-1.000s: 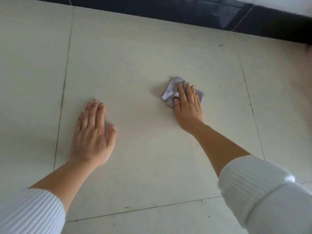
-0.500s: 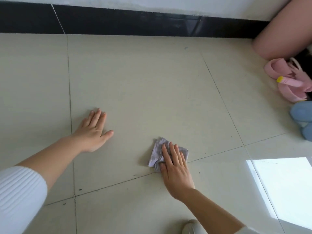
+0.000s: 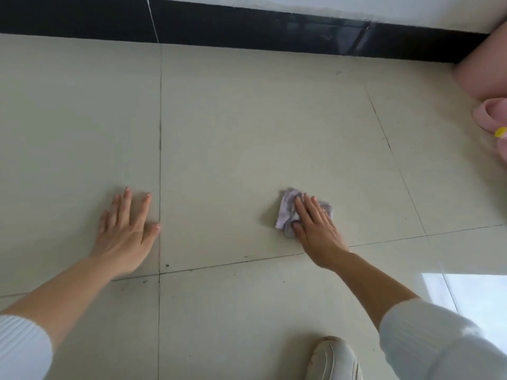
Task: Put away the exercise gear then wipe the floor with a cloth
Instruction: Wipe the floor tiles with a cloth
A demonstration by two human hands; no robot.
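Note:
A small crumpled pale-lilac cloth (image 3: 286, 212) lies on the cream tiled floor (image 3: 247, 127), right of centre. My right hand (image 3: 315, 229) presses flat on its right half, fingers together and pointing away from me, thumb against the cloth's near edge. My left hand (image 3: 126, 231) rests palm down on the bare tile to the left, fingers spread, holding nothing. Both forearms come in from the bottom corners in white ribbed sleeves.
A black skirting strip (image 3: 247, 26) runs along the far wall. Pink exercise gear (image 3: 491, 116) with a yellow tip and a pink rounded shape (image 3: 482, 69) sit at the right edge. My white shoe (image 3: 334, 357) is at the bottom. Sunlight glares on the near-right tile (image 3: 472, 294).
My right hand has slid the cloth back toward me and then a little right across the tile. My left hand stays planted; the view has shifted, and the blue item at right is out of frame.

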